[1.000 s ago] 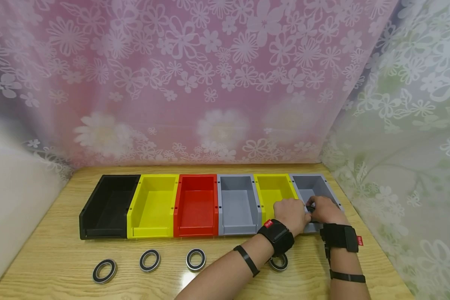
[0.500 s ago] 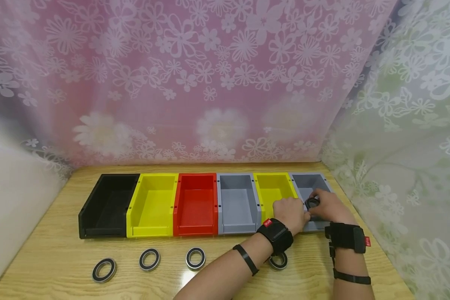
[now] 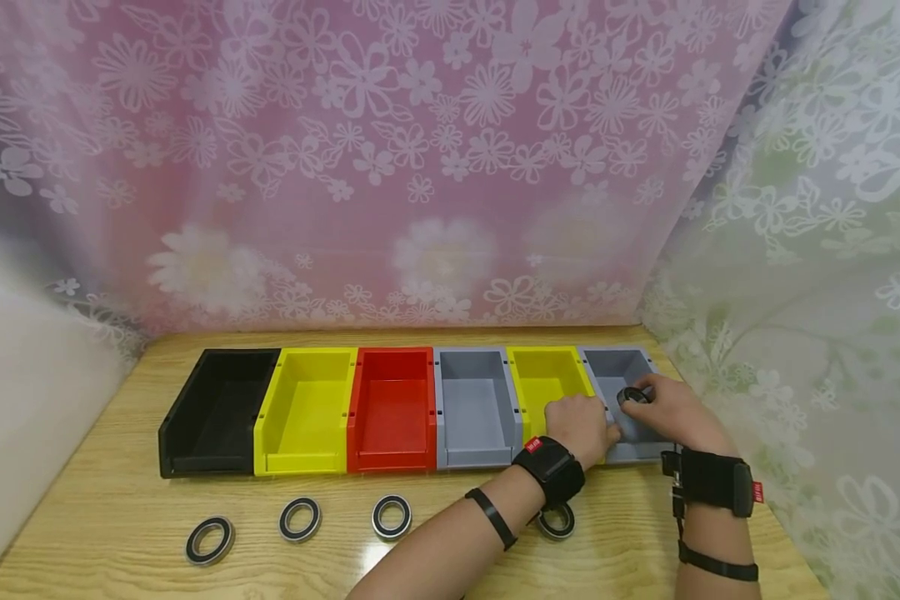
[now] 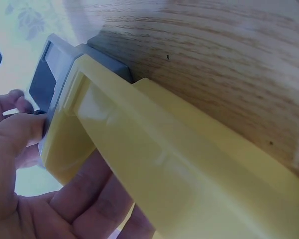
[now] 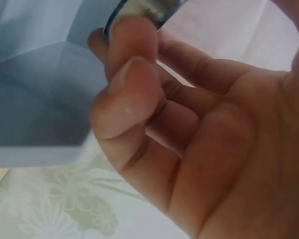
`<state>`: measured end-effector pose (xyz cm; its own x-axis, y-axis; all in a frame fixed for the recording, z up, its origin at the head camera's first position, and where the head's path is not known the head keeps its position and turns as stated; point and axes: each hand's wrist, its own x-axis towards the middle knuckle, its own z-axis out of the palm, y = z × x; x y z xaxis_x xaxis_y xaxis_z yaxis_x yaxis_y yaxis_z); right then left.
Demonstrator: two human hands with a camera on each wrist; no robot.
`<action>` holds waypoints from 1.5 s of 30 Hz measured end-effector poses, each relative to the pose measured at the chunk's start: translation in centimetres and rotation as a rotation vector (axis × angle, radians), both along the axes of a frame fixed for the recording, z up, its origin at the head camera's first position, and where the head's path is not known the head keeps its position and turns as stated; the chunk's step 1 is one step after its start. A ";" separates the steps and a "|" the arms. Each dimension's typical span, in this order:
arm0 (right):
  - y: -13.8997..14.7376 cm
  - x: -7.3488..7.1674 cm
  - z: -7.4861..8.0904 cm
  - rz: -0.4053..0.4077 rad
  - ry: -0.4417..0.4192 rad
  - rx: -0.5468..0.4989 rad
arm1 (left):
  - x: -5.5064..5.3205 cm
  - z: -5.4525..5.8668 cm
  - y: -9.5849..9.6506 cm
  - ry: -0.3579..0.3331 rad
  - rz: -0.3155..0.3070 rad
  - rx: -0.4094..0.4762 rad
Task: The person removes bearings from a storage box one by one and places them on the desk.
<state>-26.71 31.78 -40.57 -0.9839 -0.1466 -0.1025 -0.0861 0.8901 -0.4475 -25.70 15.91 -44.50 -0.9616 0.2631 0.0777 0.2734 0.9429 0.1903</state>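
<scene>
My right hand (image 3: 678, 410) pinches a black-and-silver ball bearing (image 3: 632, 397) over the rightmost grey bin (image 3: 617, 365). Only part of the bearing's metal ring (image 5: 152, 9) shows at the top of the right wrist view. My left hand (image 3: 579, 429) grips the adjoining walls of that grey bin and the right-hand yellow bin (image 3: 546, 375). Its curled fingers (image 4: 94, 199) reach inside the yellow bin in the left wrist view, with the thumb across the wall on the grey side. Partly covered by the left forearm, another bearing (image 3: 558, 525) lies on the table.
Further left in the row stand a grey bin (image 3: 474, 408), a red bin (image 3: 393, 408), a yellow bin (image 3: 311, 408) and a black bin (image 3: 225, 408). Three bearings lie in front: one left (image 3: 210, 540), one middle (image 3: 299, 520), one right (image 3: 392, 517). A flowered curtain (image 3: 420, 167) hangs behind.
My right hand has moved right, away from the left hand, with the bearing between its fingers. The bearing shows more now. My left hand has stayed in place.
</scene>
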 end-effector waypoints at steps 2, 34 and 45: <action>-0.1 0.3 0.2 -0.002 -0.002 -0.018 | 0.0 -0.1 0.0 0.000 -0.004 0.005; -2.4 6.1 6.6 0.021 0.070 -0.014 | -0.3 -0.8 -0.1 -0.005 -0.023 0.010; -0.9 7.2 3.8 0.027 -0.087 0.106 | 0.0 -0.7 -0.3 0.012 -0.030 0.019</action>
<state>-19.54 30.83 -36.78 -0.9664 -0.1573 -0.2034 -0.0761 0.9306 -0.3582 -25.71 15.61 -45.19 -0.9522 0.2905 0.0942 0.3041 0.9304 0.2047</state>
